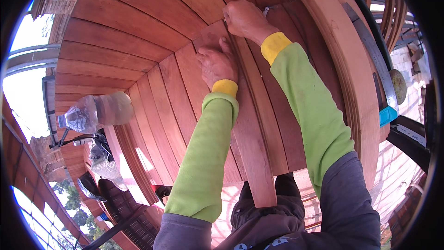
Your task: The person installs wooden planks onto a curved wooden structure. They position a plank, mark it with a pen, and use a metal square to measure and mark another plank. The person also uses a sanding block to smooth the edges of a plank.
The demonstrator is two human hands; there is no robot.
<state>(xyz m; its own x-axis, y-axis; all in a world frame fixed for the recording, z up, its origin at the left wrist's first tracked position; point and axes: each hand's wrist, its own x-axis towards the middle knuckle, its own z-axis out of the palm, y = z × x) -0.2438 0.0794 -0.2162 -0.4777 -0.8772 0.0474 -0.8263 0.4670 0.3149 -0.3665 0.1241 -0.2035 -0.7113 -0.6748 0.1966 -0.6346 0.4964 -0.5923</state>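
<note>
A long loose wooden plank (253, 157) lies lengthwise over the planked surface, its near end jutting past the front edge toward my body. On its far part rests my left hand (216, 64), thumb apart from the loosely bent fingers. Just beyond and to the right, my right hand (247, 20) is closed, fingertips pinched down at the far end of the plank. Whatever is between those fingertips is hidden. A small whitish object (265, 12) lies beside the right knuckles. Both forearms wear green sleeves with yellow cuffs.
Curved wooden pieces (340, 60) are stacked along the right side, with a metal square (377, 76) with a turquoise handle against them. A large clear bottle (99, 111) lies at the left. A slatted wooden wall (134, 16) rises at the far side.
</note>
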